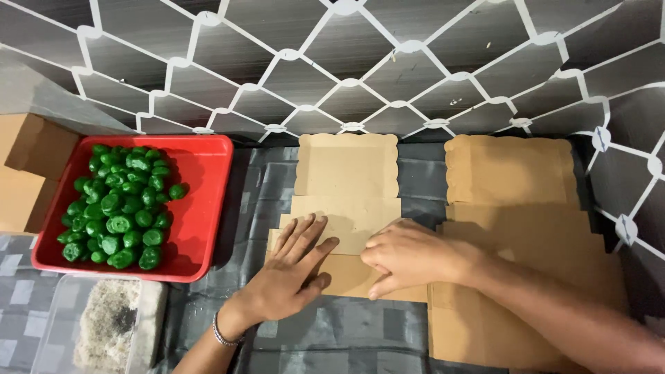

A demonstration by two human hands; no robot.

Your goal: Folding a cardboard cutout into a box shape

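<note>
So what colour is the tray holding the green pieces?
Red tray, seen in the head view.

Grey table (332, 339) bears flat cardboard blanks (346, 180), red tray (204, 208), clear tub (69, 325).

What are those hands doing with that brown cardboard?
A person presses both hands flat on an unfolded brown cardboard box blank lying on a grey cloth. The left hand lies spread over its lower part, and the right hand rests beside it. A stack of similar cardboard blanks sits under the right arm. A red tray of green candies sits at the left.
</note>
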